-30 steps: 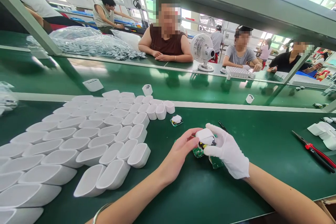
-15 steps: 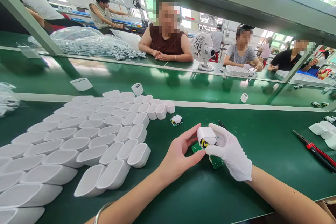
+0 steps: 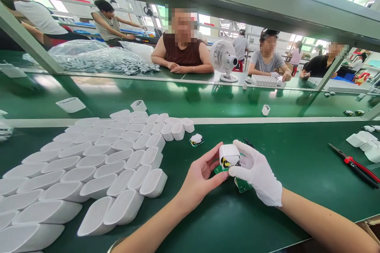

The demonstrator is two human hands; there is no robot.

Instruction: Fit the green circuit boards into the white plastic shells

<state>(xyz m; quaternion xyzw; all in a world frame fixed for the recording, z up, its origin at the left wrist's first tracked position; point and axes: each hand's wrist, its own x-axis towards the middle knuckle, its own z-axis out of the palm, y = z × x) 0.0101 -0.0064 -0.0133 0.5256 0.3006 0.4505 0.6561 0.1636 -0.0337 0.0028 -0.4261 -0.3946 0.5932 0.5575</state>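
Observation:
Both hands hold a white plastic charger housing (image 3: 230, 151), upside down or upright I cannot tell, with yellow and dark electronic parts showing at its lower open side. My left hand (image 3: 198, 178), bare, has its fingertips and thumb on the housing's left side. From the right, my right hand (image 3: 258, 174) in a white glove pinches it between thumb and fingers. Beneath the hands lie green circuit boards (image 3: 244, 185), partly hidden. Another small circuit board (image 3: 196, 140) with a white top rests farther back on the table.
Many empty white housings (image 3: 99, 182) stand open side up in rows on the left. Red-and-black pliers (image 3: 353, 162) and more white housings (image 3: 365, 144) lie at right. Behind runs a green conveyor belt (image 3: 184, 102) carrying white chargers (image 3: 71, 104). Co-workers and a fan (image 3: 224, 60) are beyond.
The white chargers on the belt have moved left. The view has shifted slightly. Both hands keep nearly the same hold on the housing.

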